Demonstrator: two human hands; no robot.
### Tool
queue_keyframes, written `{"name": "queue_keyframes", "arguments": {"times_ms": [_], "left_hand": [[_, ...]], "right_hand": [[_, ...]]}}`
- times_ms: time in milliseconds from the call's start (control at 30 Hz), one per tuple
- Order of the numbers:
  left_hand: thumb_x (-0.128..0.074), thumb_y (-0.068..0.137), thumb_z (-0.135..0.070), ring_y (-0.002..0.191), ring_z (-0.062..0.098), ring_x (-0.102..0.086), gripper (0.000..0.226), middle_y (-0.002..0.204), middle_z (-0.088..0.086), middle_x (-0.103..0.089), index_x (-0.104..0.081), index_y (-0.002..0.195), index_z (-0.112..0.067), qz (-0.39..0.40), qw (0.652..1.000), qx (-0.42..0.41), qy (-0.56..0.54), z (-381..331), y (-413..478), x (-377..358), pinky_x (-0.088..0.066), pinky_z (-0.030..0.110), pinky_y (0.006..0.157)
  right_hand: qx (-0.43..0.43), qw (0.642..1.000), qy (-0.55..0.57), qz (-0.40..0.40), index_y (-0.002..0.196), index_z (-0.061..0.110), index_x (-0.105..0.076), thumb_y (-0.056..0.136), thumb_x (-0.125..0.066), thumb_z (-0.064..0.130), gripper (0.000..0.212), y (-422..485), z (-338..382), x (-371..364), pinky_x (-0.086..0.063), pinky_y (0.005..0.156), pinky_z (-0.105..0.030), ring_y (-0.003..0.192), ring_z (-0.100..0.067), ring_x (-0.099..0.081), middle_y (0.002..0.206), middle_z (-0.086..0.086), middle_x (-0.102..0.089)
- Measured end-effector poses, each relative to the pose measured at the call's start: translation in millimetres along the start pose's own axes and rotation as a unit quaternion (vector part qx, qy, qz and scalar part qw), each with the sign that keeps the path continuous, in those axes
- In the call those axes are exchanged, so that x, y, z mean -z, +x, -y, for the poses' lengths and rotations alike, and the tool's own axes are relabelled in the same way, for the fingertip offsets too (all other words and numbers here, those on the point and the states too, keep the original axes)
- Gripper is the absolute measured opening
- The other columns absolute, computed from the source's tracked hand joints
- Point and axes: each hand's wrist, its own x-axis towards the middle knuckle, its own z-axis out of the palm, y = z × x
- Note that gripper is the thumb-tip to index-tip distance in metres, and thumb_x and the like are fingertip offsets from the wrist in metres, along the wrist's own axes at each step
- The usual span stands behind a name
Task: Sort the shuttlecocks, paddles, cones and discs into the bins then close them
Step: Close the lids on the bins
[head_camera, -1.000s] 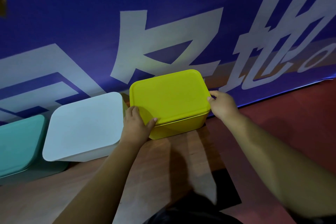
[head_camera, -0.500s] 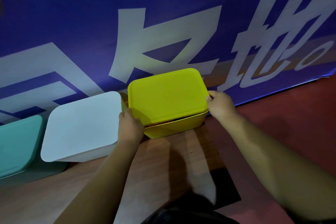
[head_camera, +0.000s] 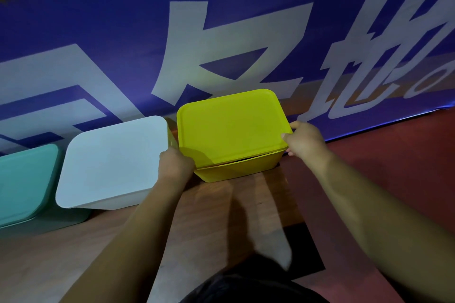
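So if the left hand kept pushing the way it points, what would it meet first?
The left hand is already against the yellow lid at its near-left corner, so it meets that lid and the yellow bin first; the banner lies beyond.

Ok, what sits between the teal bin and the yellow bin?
In the head view, the closed white bin sits between the teal bin and the yellow bin. The left hand fills the gap at the yellow bin's near corner.

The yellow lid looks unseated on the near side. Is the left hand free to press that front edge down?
Probably yes. The left hand already sits at the yellow lid's near-left corner, nothing lies between it and the front edge, and the white bin beside it stays clear.
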Motion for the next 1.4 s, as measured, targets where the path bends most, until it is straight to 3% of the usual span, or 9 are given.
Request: {"name": "queue_keyframes", "arguments": {"times_ms": [100, 233, 433, 567, 767, 833, 933, 1100, 1400], "left_hand": [[-0.064, 0.075, -0.002, 0.079, 0.036, -0.068, 0.019, 0.085, 0.017, -0.069, -0.070, 0.093, -0.003, 0.011, 0.999, 0.007, -0.032, 3.7, 2.6, 2.1, -0.059, 0.041, 0.064], [-0.068, 0.079, 0.000, 0.084, 0.035, -0.067, 0.022, 0.094, 0.019, -0.071, -0.071, 0.101, -0.001, 0.023, 0.998, 0.025, -0.060, 2.7, -0.4, 6.2, -0.060, 0.047, 0.075], [-0.066, 0.081, -0.004, 0.084, 0.025, -0.062, 0.034, 0.102, 0.013, -0.065, -0.059, 0.114, -0.008, 0.053, 0.997, 0.025, -0.047, 0.1, 0.6, 7.5, -0.050, 0.032, 0.060], [-0.059, 0.072, -0.016, 0.092, 0.035, -0.068, 0.052, 0.109, 0.014, -0.063, -0.053, 0.124, -0.015, 0.053, 0.997, 0.035, -0.038, 8.0, 8.5, 1.4, -0.064, 0.050, 0.079], [-0.055, 0.065, -0.007, 0.077, 0.034, -0.073, 0.031, 0.087, 0.016, -0.073, -0.069, 0.093, -0.010, 0.044, 0.995, 0.032, -0.086, 17.1, 15.6, -4.1, -0.065, 0.055, 0.069], [-0.061, 0.072, -0.004, 0.078, 0.027, -0.070, 0.030, 0.090, 0.012, -0.071, -0.067, 0.101, -0.011, 0.044, 0.994, 0.036, -0.095, 14.5, 7.2, -0.8, -0.062, 0.045, 0.065], [-0.065, 0.086, -0.001, 0.079, 0.018, -0.057, 0.031, 0.095, 0.004, -0.061, -0.058, 0.115, -0.012, 0.033, 0.997, 0.012, -0.065, 16.3, 2.5, -3.8, -0.042, 0.030, 0.061], [-0.060, 0.100, -0.017, 0.108, 0.041, -0.061, 0.037, 0.122, 0.024, -0.061, -0.054, 0.131, 0.003, 0.033, 0.996, -0.045, 0.071, 16.4, 15.3, -15.7, -0.040, 0.035, 0.076], [-0.058, 0.099, -0.015, 0.096, 0.035, -0.074, 0.029, 0.109, 0.019, -0.073, -0.063, 0.120, 0.005, 0.103, 0.985, -0.025, 0.139, 0.6, 27.0, -4.6, -0.062, 0.037, 0.077]], "right_hand": [[-0.013, 1.000, 0.024, 0.004, 0.109, 0.021, -0.056, 0.103, -0.067, 0.016, 0.013, -4.9, 3.1, 1.9, -0.064, 0.081, -0.055, 0.087, -0.037, -0.075, 0.085, -0.005, -0.067], [-0.028, 0.998, 0.050, 0.012, 0.113, 0.020, -0.054, 0.104, -0.065, 0.013, 0.015, -5.6, 5.0, 3.0, -0.065, 0.081, -0.053, 0.089, -0.037, -0.075, 0.086, -0.008, -0.065], [-0.052, 0.996, 0.068, 0.012, 0.118, 0.007, -0.052, 0.104, -0.065, 0.011, 0.019, -7.0, 3.6, 2.6, -0.066, 0.076, -0.052, 0.084, -0.036, -0.074, 0.103, -0.022, -0.065], [-0.068, 0.991, 0.111, 0.019, 0.128, 0.008, -0.050, 0.104, -0.063, 0.008, 0.027, -7.5, 1.6, 2.3, -0.066, 0.080, -0.051, 0.085, -0.034, -0.073, 0.107, -0.019, -0.061], [-0.076, 0.991, 0.111, 0.004, 0.131, 0.003, -0.050, 0.103, -0.065, 0.009, 0.032, -7.3, 1.1, -4.1, -0.066, 0.078, -0.053, 0.083, -0.036, -0.075, 0.108, -0.023, -0.063], [-0.074, 0.991, 0.114, 0.003, 0.131, 0.002, -0.049, 0.104, -0.064, 0.009, 0.031, -8.4, -1.6, -5.1, -0.066, 0.079, -0.054, 0.084, -0.037, -0.075, 0.109, -0.024, -0.063], [-0.070, 0.991, 0.116, 0.007, 0.132, 0.005, -0.049, 0.104, -0.064, 0.009, 0.033, -10.0, -6.6, -5.4, -0.066, 0.080, -0.052, 0.085, -0.036, -0.075, 0.114, -0.023, -0.062], [-0.062, 0.995, 0.079, 0.018, 0.121, 0.008, -0.049, 0.104, -0.064, 0.010, 0.022, -10.0, -1.0, -2.6, -0.066, 0.077, -0.051, 0.085, -0.034, -0.074, 0.110, -0.020, -0.060], [-0.091, 0.995, -0.022, 0.033, 0.120, 0.011, -0.047, 0.105, -0.066, 0.025, 0.029, 0.5, 14.5, 2.3, -0.065, 0.080, -0.055, 0.092, -0.034, -0.071, 0.113, -0.019, -0.059]]}}
